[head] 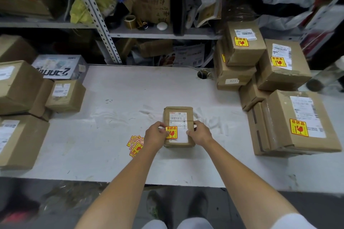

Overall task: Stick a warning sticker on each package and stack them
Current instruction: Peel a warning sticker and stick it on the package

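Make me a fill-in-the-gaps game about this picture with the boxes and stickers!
1. The left hand holds a yellow-and-red warning sticker on the ____ shipping label of the small brown cardboard package.
2. The right hand grips the package's ____ edge.
3. The loose pile of spare yellow-and-red stickers lies on the white table, to the package's ____.
4. The stickered brown cardboard boxes are stacked at the table's ____ side.

Missing words: white, right, left, right.

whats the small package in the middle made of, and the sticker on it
The small package: brown cardboard by its look, matte, with creased folded edges. The warning sticker: probably printed paper or film, yellow and red, glossy; which one is unclear.
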